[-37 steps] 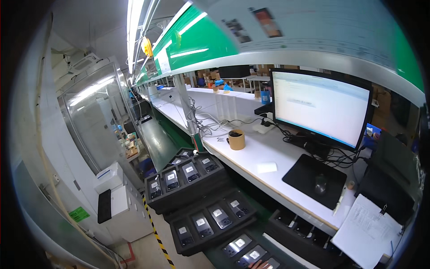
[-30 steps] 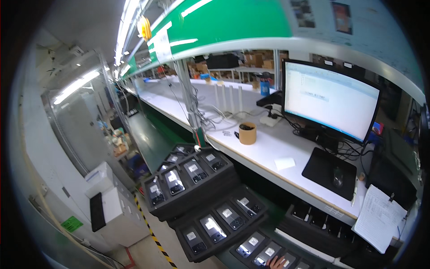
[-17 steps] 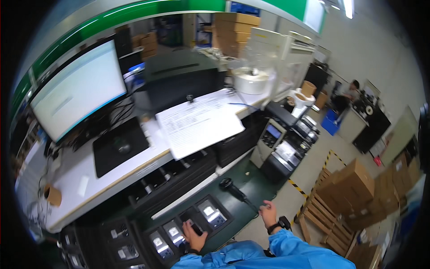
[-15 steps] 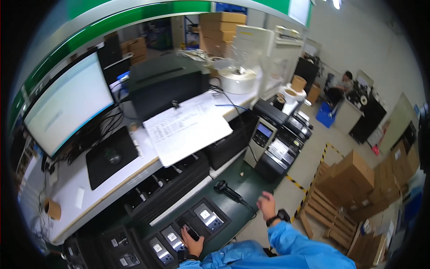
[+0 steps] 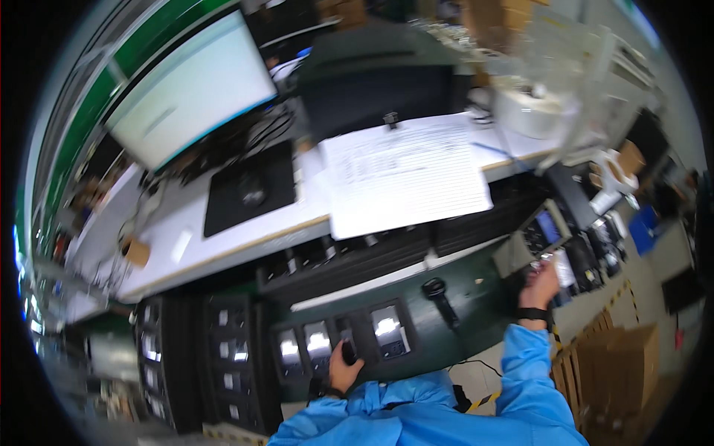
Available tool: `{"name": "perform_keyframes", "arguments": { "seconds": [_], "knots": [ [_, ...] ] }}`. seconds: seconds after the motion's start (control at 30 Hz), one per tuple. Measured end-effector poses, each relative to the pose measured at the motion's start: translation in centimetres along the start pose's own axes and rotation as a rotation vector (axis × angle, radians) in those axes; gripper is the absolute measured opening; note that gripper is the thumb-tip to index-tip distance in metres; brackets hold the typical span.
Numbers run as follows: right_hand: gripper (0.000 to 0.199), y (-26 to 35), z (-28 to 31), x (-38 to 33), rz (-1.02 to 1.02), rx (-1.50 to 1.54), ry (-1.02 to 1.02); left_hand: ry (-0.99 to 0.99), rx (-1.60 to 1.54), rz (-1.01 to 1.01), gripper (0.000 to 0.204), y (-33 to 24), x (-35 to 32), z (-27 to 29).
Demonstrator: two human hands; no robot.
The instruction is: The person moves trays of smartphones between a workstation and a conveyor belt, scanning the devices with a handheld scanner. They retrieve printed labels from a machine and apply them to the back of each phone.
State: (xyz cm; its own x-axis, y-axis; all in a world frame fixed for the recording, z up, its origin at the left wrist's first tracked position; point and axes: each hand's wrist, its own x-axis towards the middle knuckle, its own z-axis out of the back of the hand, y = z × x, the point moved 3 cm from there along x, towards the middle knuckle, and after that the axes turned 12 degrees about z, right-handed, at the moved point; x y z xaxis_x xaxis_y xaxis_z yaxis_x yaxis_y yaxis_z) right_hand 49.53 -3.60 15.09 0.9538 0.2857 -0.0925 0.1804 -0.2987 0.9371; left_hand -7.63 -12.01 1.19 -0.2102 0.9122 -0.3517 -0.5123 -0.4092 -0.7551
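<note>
My left hand (image 5: 343,369) is closed around a dark phone (image 5: 348,351), which stands tilted in a slot of a black foam tray (image 5: 410,355). Phones with bright, reflective faces lie in the tray's other slots, one of them a phone (image 5: 388,331) right of my hand. Out to the right, my right hand (image 5: 541,288) is at the front of a black and grey label printer (image 5: 537,236). Its fingertips are closed at the edge of a white label (image 5: 564,269); blur hides the exact grip. A black handheld scanner (image 5: 440,299) lies on the green bench between my hands.
Black trays of phones (image 5: 229,349) are stacked at the left. A white shelf behind holds a monitor (image 5: 195,89), a mouse (image 5: 253,195) on a black pad and clipped paper sheets (image 5: 405,175). Cardboard boxes (image 5: 613,364) stand on a pallet at the lower right.
My right hand has moved from above the bench's edge out to the printer's label. My left hand stays on the phone at the tray. The whole view has turned and shifted.
</note>
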Motion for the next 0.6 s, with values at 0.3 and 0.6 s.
{"name": "perform_keyframes", "arguments": {
  "seconds": [0.3, 0.6],
  "knots": [
    [0.019, -9.0, 8.4, -15.0, -0.242, -0.589, 0.283, -0.033, -0.042, 0.162, 0.068, -1.4, -2.3, 0.3],
    [0.035, -23.2, -0.7, -36.7, -0.638, -0.934, 2.109, -0.143, -0.021, 0.1, 0.059, 0.9, -2.4, -1.8]
  ]
}}
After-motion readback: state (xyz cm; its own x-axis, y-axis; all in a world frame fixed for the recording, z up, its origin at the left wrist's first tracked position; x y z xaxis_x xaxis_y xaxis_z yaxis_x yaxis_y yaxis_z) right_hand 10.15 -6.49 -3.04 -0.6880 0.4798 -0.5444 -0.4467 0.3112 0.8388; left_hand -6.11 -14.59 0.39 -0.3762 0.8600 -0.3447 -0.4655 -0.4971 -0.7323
